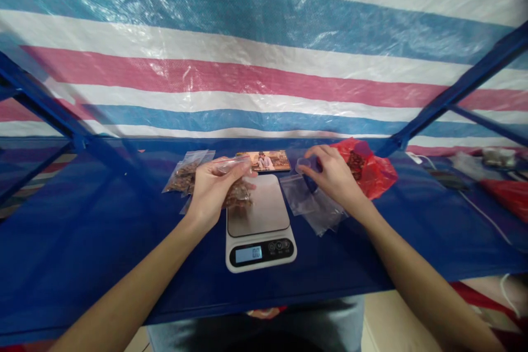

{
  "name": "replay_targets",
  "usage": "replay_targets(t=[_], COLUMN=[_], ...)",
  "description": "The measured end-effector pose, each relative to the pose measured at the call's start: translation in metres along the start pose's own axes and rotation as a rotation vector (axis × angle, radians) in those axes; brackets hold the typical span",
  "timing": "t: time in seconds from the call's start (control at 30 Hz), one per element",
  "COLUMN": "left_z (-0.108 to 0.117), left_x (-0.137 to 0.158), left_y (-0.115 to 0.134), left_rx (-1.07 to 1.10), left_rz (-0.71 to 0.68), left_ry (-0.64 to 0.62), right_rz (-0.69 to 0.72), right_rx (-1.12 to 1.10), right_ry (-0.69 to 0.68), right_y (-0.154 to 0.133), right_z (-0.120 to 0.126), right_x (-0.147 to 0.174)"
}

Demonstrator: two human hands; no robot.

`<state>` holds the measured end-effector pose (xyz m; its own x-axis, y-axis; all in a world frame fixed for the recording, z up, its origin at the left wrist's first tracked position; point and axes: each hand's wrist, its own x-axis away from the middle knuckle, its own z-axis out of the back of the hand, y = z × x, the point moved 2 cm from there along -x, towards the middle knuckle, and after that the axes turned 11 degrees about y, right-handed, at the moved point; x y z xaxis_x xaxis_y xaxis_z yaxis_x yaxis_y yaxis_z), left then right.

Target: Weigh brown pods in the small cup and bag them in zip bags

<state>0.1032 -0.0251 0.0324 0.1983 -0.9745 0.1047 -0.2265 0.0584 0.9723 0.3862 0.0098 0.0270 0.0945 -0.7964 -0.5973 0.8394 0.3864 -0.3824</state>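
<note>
My left hand is closed on the top of a transparent zip bag of brown dried pieces, which hangs over the left part of the kitchen scale's steel plate. The scale's display reads 0.0. My right hand pinches a small transparent plastic cup between thumb and fingers, in front of a red plastic bag that holds more brown pieces. Under and beside that hand lie flat transparent zip bags. Left of my left hand rest filled zip bags.
A phone showing a picture stands behind the scale. The blue shelf has blue metal braces at both sides and a striped tarp behind. At the far right are a white cable and another red bag.
</note>
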Motion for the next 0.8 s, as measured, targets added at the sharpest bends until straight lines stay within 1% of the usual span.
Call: replay_targets(t=[0.07,0.1,0.17,0.23,0.27,0.37,0.43,0.57,0.67,0.8], left_z=[-0.006,-0.009,-0.013,-0.014,-0.014,-0.014,-0.014,-0.013,-0.009,-0.007], left_x=[0.008,0.012,0.02,0.027,0.03,0.035,0.035,0.031,0.026,0.023], left_y=[-0.001,-0.002,-0.004,-0.006,-0.007,-0.008,-0.007,-0.006,-0.006,-0.01], left_rx=[-0.07,-0.106,-0.171,-0.221,-0.244,-0.265,-0.216,-0.144,-0.14,-0.109], left_rz=[-0.066,-0.122,-0.22,-0.286,-0.31,-0.359,-0.347,-0.272,-0.301,-0.339], left_ry=[-0.014,-0.039,-0.118,-0.185,-0.207,-0.212,-0.187,-0.117,-0.078,-0.083], right_rz=[-0.064,-0.107,-0.143,-0.199,-0.233,-0.348,-0.407,-0.416,-0.412,-0.498], right_rx=[-0.237,-0.407,-0.693,-0.845,-0.893,-0.986,-1.006,-0.999,-1.012,-1.107], right_ry=[0.111,0.067,-0.114,-0.188,-0.192,-0.129,-0.111,-0.137,-0.136,-0.137], right_y=[-0.029,-0.046,-0.08,-0.102,-0.107,-0.105,-0.098,-0.093,-0.093,-0.09], right_z=[0.005,0.003,-0.005,-0.014,-0.018,-0.025,-0.025,-0.021,-0.02,-0.026], right_x=[0.003,0.006,0.015,0.024,0.027,0.034,0.036,0.037,0.037,0.038])
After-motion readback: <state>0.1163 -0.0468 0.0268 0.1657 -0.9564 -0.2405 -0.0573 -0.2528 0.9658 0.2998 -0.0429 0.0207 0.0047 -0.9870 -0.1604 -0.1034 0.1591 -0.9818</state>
